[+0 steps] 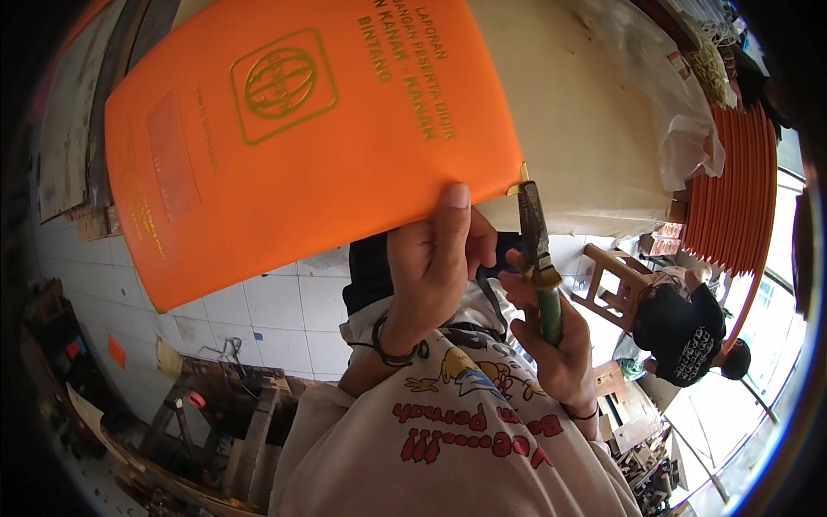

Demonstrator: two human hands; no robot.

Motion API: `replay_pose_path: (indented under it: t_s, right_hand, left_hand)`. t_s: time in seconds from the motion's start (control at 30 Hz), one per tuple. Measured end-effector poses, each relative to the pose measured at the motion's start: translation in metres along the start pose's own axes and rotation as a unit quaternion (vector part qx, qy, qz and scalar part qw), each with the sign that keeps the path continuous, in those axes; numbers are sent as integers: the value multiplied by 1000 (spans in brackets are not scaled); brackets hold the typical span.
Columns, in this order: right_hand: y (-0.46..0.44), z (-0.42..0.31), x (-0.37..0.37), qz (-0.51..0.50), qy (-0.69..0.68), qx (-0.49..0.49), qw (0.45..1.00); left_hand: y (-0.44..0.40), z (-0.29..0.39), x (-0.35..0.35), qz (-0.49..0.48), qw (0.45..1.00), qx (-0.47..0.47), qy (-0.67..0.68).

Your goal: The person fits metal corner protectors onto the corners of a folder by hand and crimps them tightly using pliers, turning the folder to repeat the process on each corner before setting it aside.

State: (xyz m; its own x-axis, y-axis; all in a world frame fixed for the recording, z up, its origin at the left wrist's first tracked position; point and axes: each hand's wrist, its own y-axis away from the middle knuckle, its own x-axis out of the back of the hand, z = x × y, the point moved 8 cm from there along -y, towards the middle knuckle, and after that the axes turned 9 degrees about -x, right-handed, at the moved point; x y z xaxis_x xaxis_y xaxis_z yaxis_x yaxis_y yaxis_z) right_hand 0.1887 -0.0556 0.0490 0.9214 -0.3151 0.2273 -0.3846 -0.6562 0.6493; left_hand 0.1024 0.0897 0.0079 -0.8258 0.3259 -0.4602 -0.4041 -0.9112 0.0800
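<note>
My left hand [435, 263] grips the lower edge of a bright orange folder [327, 172], thumb on top of the cover. The cover carries gold lettering and a square gold emblem. In my right hand [556, 345] are pliers [538, 237] with green handles, their jaws pointing up at the folder's corner. A small gold metal corner piece [522, 179] sits at that corner, touching the plier jaws.
A brown-covered work surface [586, 129] lies behind the folder, with clear plastic [689, 129] on it. To the right are a stack of orange covers [732, 189], a stool [616, 284] and a seated person in black [685, 332]. Wooden equipment [250, 448] stands lower left.
</note>
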Motion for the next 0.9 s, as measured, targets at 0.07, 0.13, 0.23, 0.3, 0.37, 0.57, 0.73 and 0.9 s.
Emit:
replay_pose_path:
  t_s: [0.07,0.13,0.23,0.3,0.37,0.57,0.73,0.9]
  right_hand:
    - [0,-2,0,6,15,-9,1000]
    - [-1,-3,0,5,50,-23,998]
    - [-1,-4,0,10,53,-16,998]
    - [-1,-5,0,11,58,-14,998]
    - [0,-7,0,10,64,-16,998]
    - [0,-3,1,13,16,-23,1000]
    - [0,1,4,-8,9,19,1000]
    - [-1,-2,3,-10,3,19,1000]
  left_hand:
    - [0,0,0,-1,1000,-2,-3]
    - [0,1,1,-17,1000,-19,-18]
    - [0,1,1,-27,999,-32,-24]
    - [0,1,1,-28,999,-35,-26]
    - [-1,1,1,-27,999,-35,-31]
    - [-1,2,0,-25,998,-33,-37]
    - [-1,1,-1,-26,999,-33,-35]
    - [-2,2,-1,-31,998,-39,-35]
